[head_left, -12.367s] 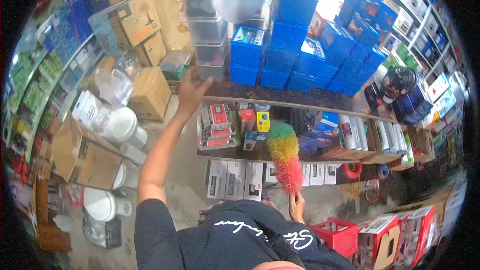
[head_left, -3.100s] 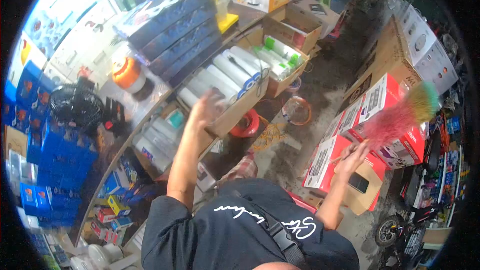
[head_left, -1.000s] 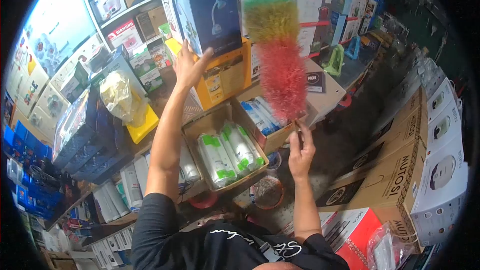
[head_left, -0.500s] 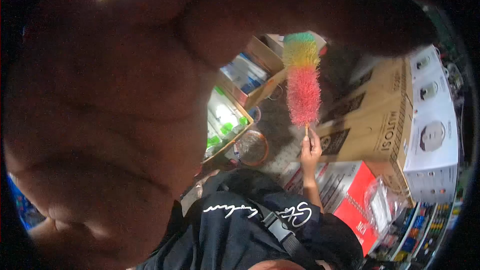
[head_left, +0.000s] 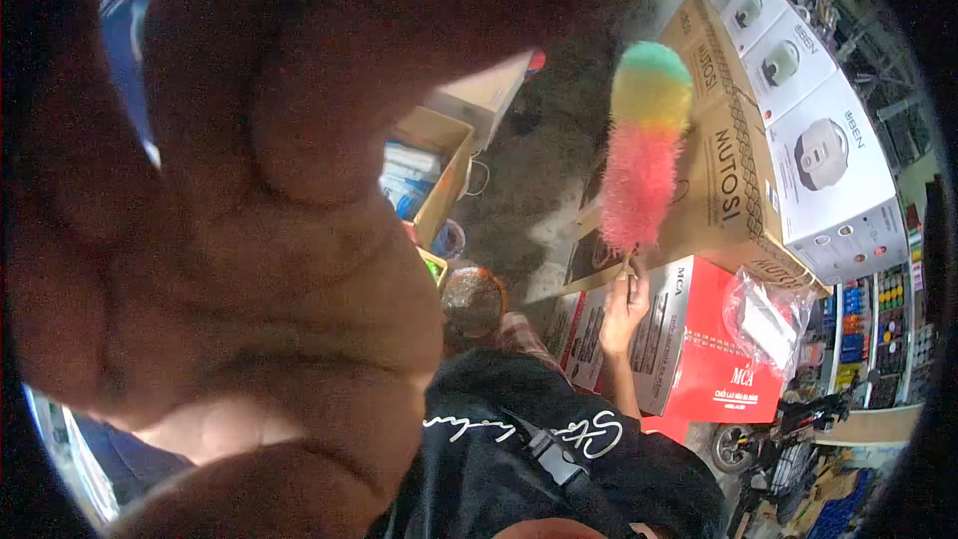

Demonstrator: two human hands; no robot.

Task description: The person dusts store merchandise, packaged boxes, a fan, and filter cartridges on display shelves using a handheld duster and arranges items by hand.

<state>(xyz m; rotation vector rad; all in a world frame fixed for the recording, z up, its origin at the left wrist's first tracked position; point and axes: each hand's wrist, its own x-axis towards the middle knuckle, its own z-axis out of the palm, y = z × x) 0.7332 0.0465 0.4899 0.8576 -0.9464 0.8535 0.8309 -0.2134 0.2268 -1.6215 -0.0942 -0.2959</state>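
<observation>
My left hand (head_left: 289, 279) is very close to the camera, dark and blurred, and covers most of the left side. Its palm faces the lens, with fingers apart and nothing visible in them; the fingertips are out of sight. Lower right of centre, my right hand (head_left: 623, 311) is closed round the thin handle of a fluffy duster (head_left: 647, 155). The duster stands nearly upright, pink at the bottom, yellow in the middle and green at the top, in front of a large brown MUTOSI carton (head_left: 720, 155).
A red and white MCA box (head_left: 714, 364) lies beside my right forearm, with clear plastic packaging (head_left: 766, 324) on it. White rice-cooker cartons (head_left: 828, 150) line the right. An open cardboard box (head_left: 449, 175) holds wrapped goods. A motorbike wheel (head_left: 733, 447) shows lower right.
My left hand has come from the lamp box up to the camera, now hiding the left side. The view has turned right; my right hand still holds the duster, now against the brown carton.
</observation>
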